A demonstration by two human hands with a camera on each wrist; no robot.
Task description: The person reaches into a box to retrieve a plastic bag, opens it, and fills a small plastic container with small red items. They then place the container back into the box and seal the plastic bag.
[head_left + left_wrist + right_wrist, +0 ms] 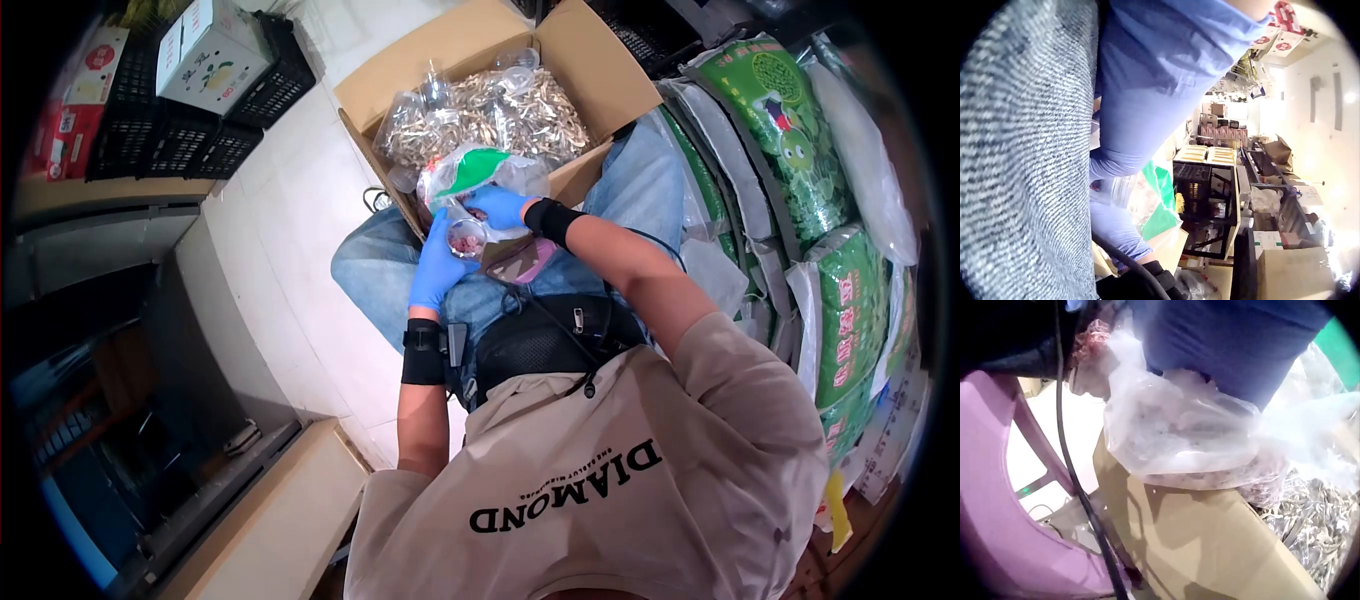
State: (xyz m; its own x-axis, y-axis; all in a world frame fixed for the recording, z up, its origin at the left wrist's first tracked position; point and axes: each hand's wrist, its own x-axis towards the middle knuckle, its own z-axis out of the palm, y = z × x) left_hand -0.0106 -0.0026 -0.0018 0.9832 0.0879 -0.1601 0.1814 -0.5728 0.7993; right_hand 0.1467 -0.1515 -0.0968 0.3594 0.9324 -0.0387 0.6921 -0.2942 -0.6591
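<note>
In the head view the left hand (440, 262), in a blue glove, grips a clear plastic cup (467, 238) with reddish pieces inside. The gloved right hand (500, 207) is at the mouth of a clear and green plastic bag (480, 170), just beside the cup; its fingertips are partly hidden. In the right wrist view the bag (1185, 434) hangs below the right hand (1222, 350), with reddish contents showing through. The left wrist view shows the left glove (1147, 81) close to the jeans, its fingers mostly hidden.
An open cardboard box (400, 75) in front of the knees holds dried, pale strips and several clear cups. Green printed sacks (790, 130) are stacked at the right. Black crates (180, 140) and a white carton (213, 60) stand at the upper left. A cable (1079, 487) hangs beside the bag.
</note>
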